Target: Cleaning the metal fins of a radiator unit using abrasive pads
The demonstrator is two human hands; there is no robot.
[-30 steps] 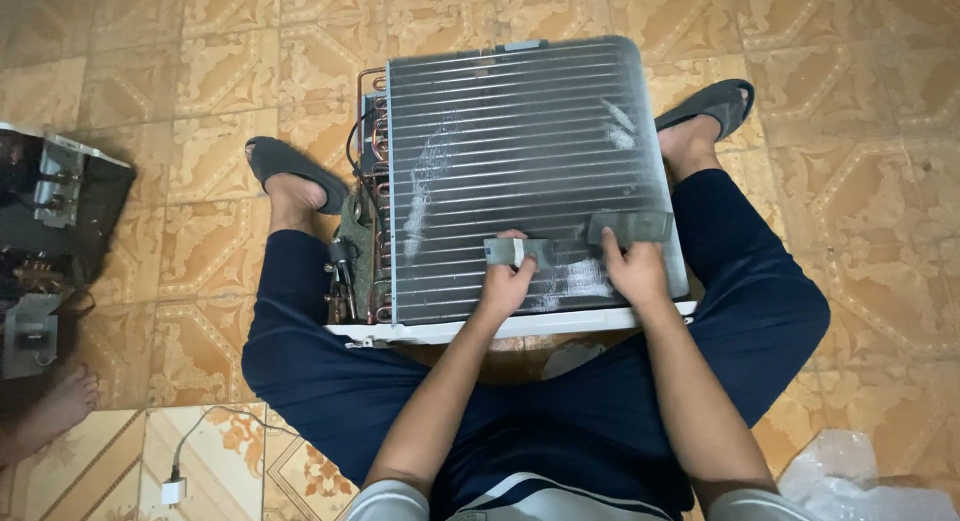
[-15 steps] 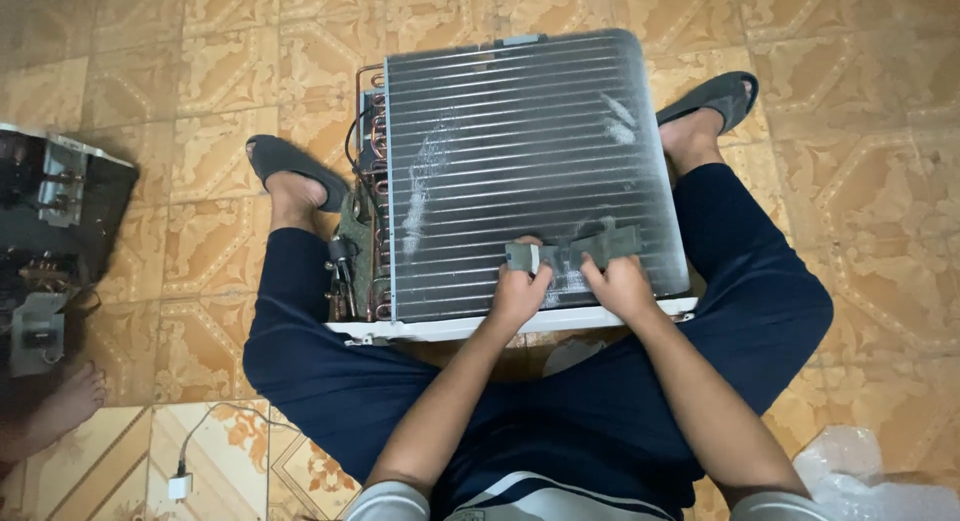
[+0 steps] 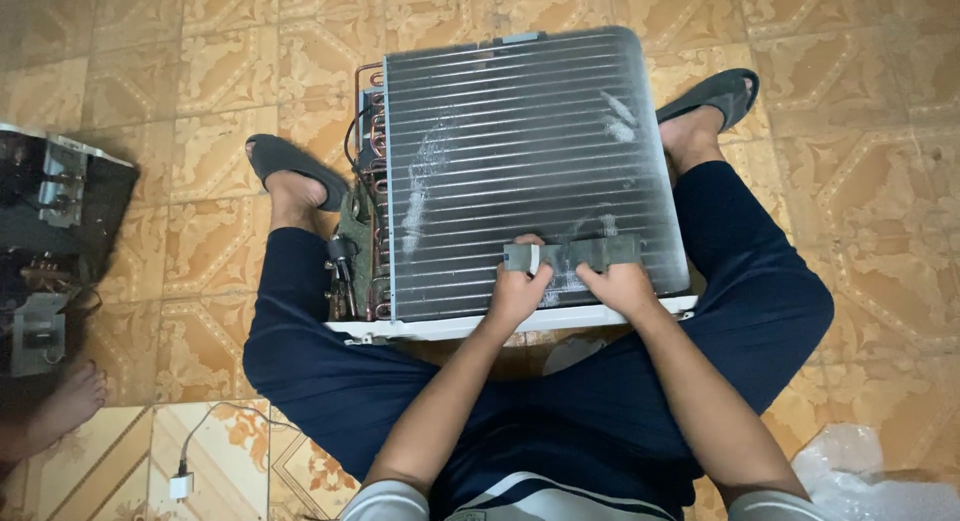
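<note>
The head view looks straight down at a seated person whose legs, in dark blue trousers (image 3: 330, 371), spread to either side of a square air-conditioner unit with a grey finned metal coil face (image 3: 520, 161). The unit lies flat on the patterned tan tile floor (image 3: 180, 61) between the legs, its white plastic edge (image 3: 450, 327) nearest the body and its copper tube bends and wiring (image 3: 365, 211) along its left side. Pale scuffed patches mark the fins. A flat grey strip-shaped comb tool (image 3: 585, 253) lies across the fins close to the near edge of the coil. The left hand (image 3: 518, 289) is curled closed on the strip's left end, where a pale band shows between the fingers; the right hand (image 3: 620, 284) presses down on the strip's near edge further right, fingers bent over it and closed on it as well. Each foot wears a dark slipper: the left slipper (image 3: 285, 164) sits beside the tube side of the unit, the right slipper (image 3: 715, 94) near the unit's far right corner. At the left edge stands a dark open metal chassis (image 3: 55, 221), with another person's bare foot (image 3: 65, 401) just below it. A white plug and cable (image 3: 183, 481) lie on the floor near the bottom left, and a crumpled clear plastic bag (image 3: 870, 476) shows at the bottom right.
</note>
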